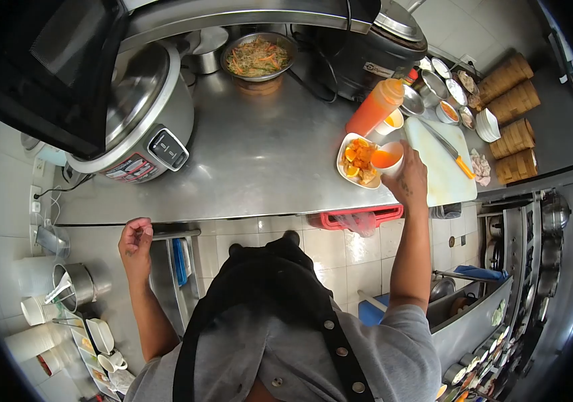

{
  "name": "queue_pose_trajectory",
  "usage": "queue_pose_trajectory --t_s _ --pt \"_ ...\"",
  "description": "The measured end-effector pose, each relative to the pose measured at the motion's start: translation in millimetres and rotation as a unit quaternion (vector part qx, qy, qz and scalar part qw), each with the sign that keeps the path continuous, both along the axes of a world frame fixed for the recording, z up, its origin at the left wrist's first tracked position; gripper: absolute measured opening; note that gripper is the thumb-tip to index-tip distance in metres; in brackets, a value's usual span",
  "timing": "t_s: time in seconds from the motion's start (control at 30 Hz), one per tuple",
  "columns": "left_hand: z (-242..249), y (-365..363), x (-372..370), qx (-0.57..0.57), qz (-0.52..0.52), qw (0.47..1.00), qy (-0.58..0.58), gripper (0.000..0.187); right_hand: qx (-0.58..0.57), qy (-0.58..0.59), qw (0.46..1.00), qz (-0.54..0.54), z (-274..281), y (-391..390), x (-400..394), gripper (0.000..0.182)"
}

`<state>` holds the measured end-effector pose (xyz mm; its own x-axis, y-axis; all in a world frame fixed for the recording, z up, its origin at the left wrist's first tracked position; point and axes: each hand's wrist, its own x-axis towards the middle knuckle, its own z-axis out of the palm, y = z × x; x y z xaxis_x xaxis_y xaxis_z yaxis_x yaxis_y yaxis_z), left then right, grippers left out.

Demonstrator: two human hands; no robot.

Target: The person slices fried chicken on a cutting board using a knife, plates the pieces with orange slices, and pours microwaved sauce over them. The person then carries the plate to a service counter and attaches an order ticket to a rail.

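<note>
My right hand grips a small white cup of orange sauce, tilted beside a white dish. In that dish lie food pieces with orange topping and yellow wedges, perhaps egg or citrus. Just behind it stands an orange squeeze bottle, leaning in this view. Another white cup with something orange in it is partly hidden behind the bottle. My left hand hovers near the counter's front edge, fingers curled in, with nothing visible in them.
A knife with a yellow handle lies on the white cutting board to the right. At the back is a bowl of noodles. A large rice cooker occupies the left, and bamboo steamers stand far right. Below the counter is a red bin.
</note>
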<state>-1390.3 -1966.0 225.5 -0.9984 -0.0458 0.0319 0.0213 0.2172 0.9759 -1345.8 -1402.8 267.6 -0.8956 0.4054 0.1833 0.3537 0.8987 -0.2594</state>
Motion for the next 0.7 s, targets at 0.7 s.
queue_pose_trajectory --t_s 0.7 --pt "-3.5 9.1 -5.5 0.014 -0.039 0.999 0.002 0.014 0.024 0.021 0.999 0.033 2.1 -20.8 1.1 0.083"
